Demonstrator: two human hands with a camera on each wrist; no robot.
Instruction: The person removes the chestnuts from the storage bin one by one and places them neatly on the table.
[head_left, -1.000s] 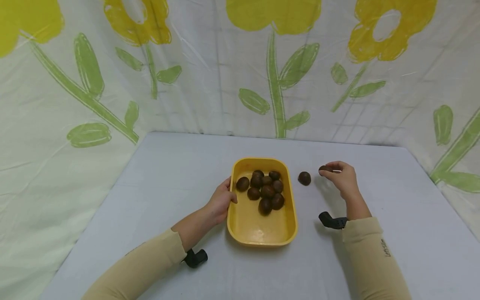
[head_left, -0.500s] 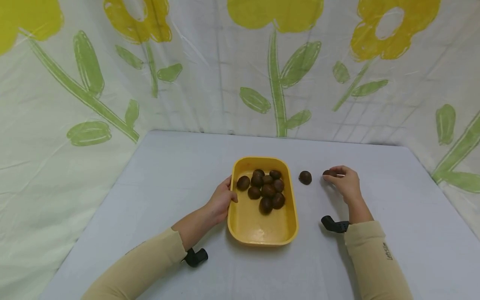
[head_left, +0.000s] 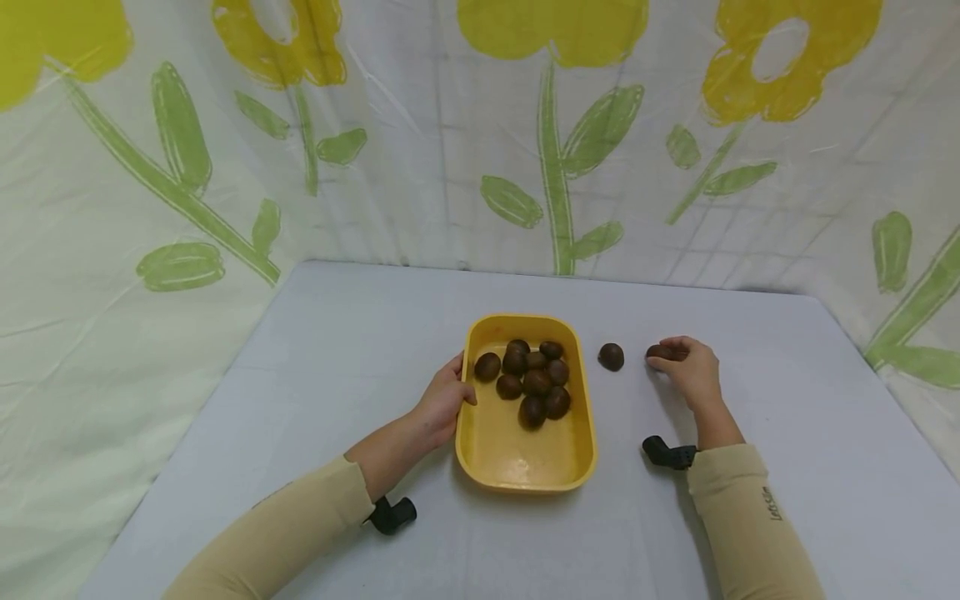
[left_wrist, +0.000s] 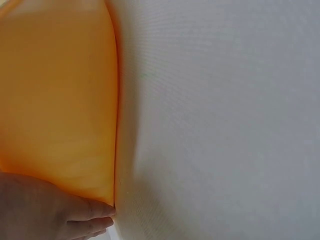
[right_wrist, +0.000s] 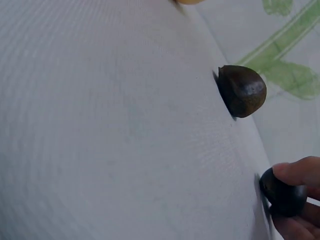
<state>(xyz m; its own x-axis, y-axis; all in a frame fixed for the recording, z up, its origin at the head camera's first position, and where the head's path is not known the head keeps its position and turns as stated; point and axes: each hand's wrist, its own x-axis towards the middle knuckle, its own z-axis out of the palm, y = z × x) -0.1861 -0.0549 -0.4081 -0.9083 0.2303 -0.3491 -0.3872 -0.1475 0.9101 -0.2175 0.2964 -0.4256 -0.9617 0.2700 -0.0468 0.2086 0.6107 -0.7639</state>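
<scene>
Stretched over the surface (head_left: 337,358), pale and smooth, in long beige sleeves (head_left: 315,508), with small black angled devices (head_left: 393,515) at both wrists. Gripping the left long wall of a yellow, rounded-rectangular plastic tray (head_left: 590,417) with the left hand (head_left: 441,406), thumb over the rim and fingers against the outside. Farther right, well apart from the tray, pinching a dark brown, rounded, chestnut-like nut (right_wrist: 284,192) between thumb and fingers of the right hand (head_left: 693,375), touching the surface or just above; cannot tell which. Between tray and right hand, resting on the surface, a second nut (right_wrist: 243,91), glossy brown with a small pointed tip. Bunched toward the tray's far half, several touching, similar round dark nuts (head_left: 537,383). Broad room at left and right out to the slanting side edges; a narrower strip beyond the tray up to the straight far edge. Behind that edge, a white hanging sheet (head_left: 397,167) with yellow flowers (head_left: 551,29) and green leaves (head_left: 603,129).
</scene>
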